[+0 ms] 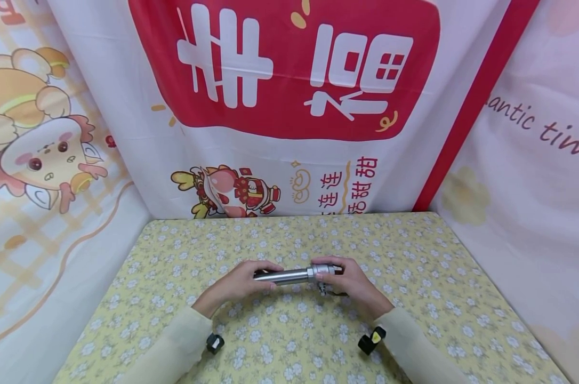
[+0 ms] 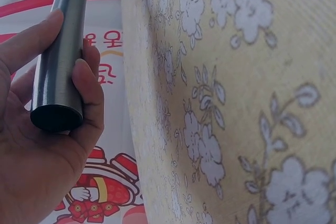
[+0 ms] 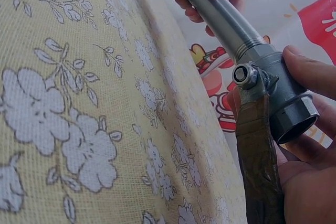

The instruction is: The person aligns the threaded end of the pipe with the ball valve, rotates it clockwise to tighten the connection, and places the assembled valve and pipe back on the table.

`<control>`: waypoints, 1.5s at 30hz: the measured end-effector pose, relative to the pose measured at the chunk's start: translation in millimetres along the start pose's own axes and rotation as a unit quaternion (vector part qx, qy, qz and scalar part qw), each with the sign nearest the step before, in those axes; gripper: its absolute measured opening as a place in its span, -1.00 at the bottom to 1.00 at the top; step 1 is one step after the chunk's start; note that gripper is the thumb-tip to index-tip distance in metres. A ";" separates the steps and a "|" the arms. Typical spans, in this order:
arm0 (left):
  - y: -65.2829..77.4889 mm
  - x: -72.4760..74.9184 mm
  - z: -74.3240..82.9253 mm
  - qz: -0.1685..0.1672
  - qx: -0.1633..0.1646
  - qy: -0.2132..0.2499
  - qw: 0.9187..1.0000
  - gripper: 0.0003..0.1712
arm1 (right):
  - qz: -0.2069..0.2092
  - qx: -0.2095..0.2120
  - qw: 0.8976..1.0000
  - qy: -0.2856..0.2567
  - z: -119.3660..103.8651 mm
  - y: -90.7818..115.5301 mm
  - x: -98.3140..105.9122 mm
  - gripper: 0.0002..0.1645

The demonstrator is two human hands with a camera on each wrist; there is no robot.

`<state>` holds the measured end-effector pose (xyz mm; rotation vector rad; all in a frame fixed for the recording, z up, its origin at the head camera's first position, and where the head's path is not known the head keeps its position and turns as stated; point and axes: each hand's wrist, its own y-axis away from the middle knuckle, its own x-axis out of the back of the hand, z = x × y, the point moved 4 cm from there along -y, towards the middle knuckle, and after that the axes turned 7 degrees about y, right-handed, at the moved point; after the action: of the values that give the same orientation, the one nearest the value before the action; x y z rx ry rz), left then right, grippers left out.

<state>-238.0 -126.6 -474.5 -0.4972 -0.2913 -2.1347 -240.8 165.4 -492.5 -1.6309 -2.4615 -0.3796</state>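
Pipe [image 1: 291, 277] clasped in left grip [image 1: 245, 280], valve [image 3: 275, 72] in right grip [image 1: 351, 281], short of the bench [image 1: 395, 234] far edge; I'd hold threads [image 3: 249, 49] dead straight.

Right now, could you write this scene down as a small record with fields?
Left hand: grips the metal pipe near one end
Right hand: holds the valve at the pipe's other end
Joint: some pipe threads showing
Handle: brown-covered, fixed by a nut
Below: yellow floral cloth
Behind: white hanging with a red panel
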 end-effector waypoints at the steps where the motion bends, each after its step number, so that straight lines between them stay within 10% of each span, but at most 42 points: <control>1: 0.1 -0.3 0.0 0.000 0.000 0.002 1.000 -0.51 | 0.001 -0.001 1.000 0.001 0.1 -0.1 -0.2 -0.31; 45: -4.1 -2.0 -2.1 -0.008 0.006 0.002 1.000 -0.62 | 0.003 0.033 0.999 0.032 -3.9 0.4 4.3 -0.37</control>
<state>-240.8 -123.6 -477.4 -0.4849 -0.3051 -2.1476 -242.2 168.2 -487.5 -1.5759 -2.3948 -0.3415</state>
